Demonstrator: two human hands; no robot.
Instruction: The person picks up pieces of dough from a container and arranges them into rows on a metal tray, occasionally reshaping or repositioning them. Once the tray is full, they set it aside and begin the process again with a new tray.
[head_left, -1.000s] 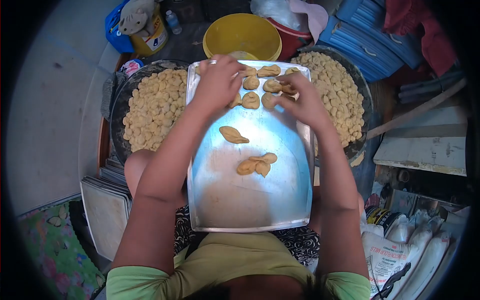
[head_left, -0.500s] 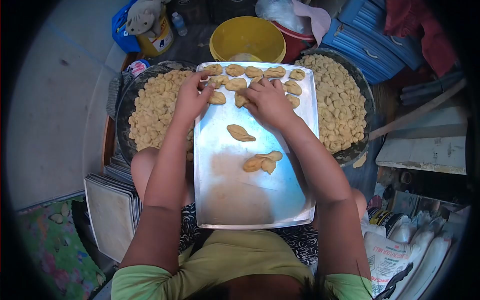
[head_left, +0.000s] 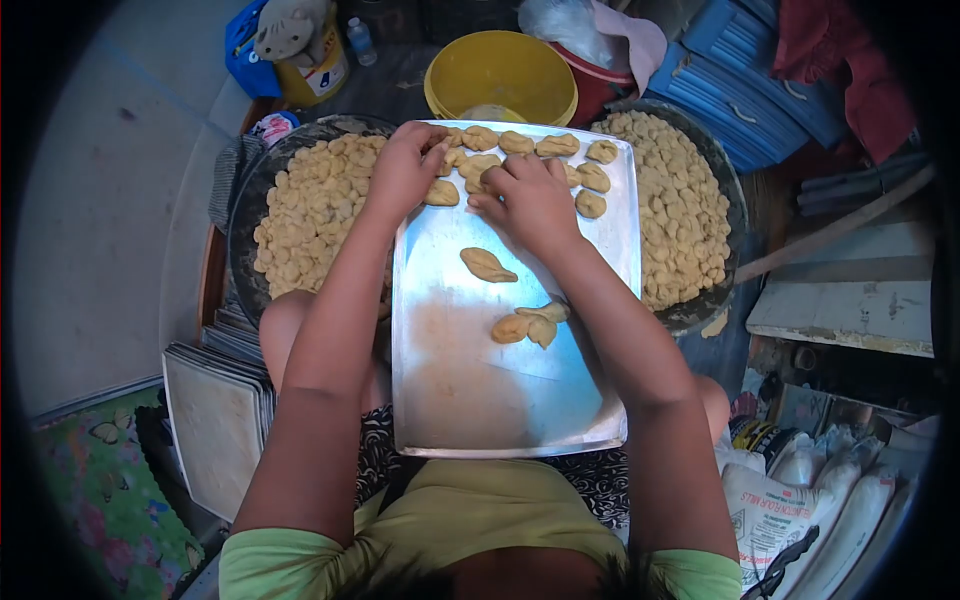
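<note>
A metal baking tray [head_left: 470, 400] rests on my lap, with rows of shaped dough pieces [head_left: 557, 145] along its far end. My left hand [head_left: 402, 172] is at the tray's far left corner, thumb and fingers apart beside the dough there. My right hand [head_left: 532, 200] bends over the front rows, its fingers closed on a dough piece that they mostly hide. Nearer me lie a single twisted dough piece [head_left: 487, 265] and a small cluster of dough [head_left: 520, 327].
Large round pans heaped with dough lumps flank the tray, one left [head_left: 310, 215] and one right [head_left: 680, 210]. Behind it stands a yellow tub [head_left: 500, 75]. Stacked trays [head_left: 215, 420] lean at left. Flour sacks [head_left: 770, 510] lie at lower right; blue drawers [head_left: 735, 95] stand beyond.
My left hand has shifted slightly up and right at the tray's corner. My right hand has stayed over the front rows; the piece in its fingers shows less now.
</note>
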